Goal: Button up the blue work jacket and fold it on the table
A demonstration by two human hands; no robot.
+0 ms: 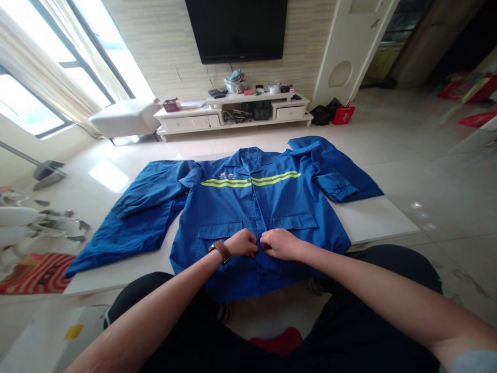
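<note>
A blue work jacket with a yellow-and-grey reflective stripe across the chest lies front up, collar away from me, its lower hem hanging over the near table edge. My left hand, with a brown-strapped watch on the wrist, has its fingers closed on the jacket's front edge below the pocket flaps. Just beside it, my right hand pinches the opposite front edge. Whatever lies between the fingertips is hidden. Buttons show higher up the front placket.
Under the jacket is a low white table. More blue cloth lies on its left, and another blue piece on its right. Beyond stand a white TV cabinet and a stool. A striped bag lies at left.
</note>
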